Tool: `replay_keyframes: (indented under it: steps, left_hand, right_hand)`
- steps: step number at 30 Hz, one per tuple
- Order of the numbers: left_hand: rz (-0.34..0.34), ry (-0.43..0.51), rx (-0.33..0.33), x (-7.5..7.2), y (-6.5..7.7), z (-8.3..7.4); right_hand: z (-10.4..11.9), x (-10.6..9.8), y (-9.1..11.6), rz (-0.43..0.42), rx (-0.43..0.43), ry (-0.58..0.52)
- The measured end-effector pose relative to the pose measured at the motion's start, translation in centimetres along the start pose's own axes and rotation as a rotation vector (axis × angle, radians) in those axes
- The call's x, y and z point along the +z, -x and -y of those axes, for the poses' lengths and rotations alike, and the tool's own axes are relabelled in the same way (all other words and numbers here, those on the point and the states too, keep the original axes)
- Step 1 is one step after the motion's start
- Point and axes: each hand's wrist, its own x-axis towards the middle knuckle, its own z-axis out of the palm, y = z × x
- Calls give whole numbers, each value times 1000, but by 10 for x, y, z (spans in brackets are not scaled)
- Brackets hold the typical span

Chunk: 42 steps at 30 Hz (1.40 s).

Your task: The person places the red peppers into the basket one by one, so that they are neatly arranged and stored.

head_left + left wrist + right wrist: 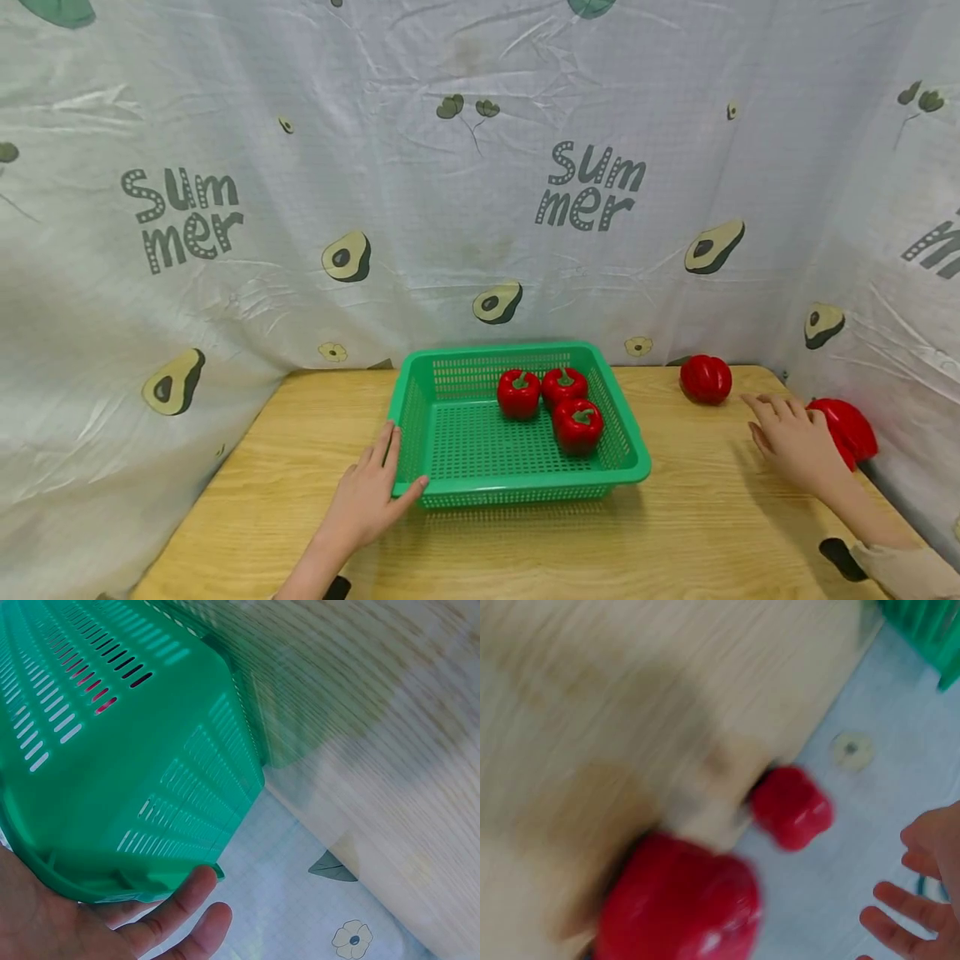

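Note:
My left hand (363,492) rests against the front left corner of a green plastic basket (525,482), its fingers fairly straight along the rim. In the left wrist view, fingers (176,915) lie by the basket's slotted side (97,802). Inside the basket, toward the right, sit three red bell peppers (577,427) with green stems. My right hand (798,442) is over the right side of the table with fingers spread and nothing in them. Beside it is a red bell pepper (855,429), partly hidden by the hand. Another red pepper (705,379) lies farther back.
The wooden table (697,517) carries the basket and peppers. Behind it and along both sides hangs a white curtain (420,183) printed with avocados and lettering. The far table edge meets this cloth close behind the basket and the back pepper.

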Motion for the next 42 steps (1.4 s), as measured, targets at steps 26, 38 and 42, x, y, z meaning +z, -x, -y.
replay_keyframes:
  steps: [26,38,42]
  left_hand:
    - [4,19,-3,0,0,-1]
    - [-3,3,-3,-1,1,-1]
    - [8,8,-8,-2,1,-2]
  right_hand:
    - [-54,14,42,144,314,86]
    - [-29,19,39,176,236,-88]
    - [-26,18,36,265,251,-79]
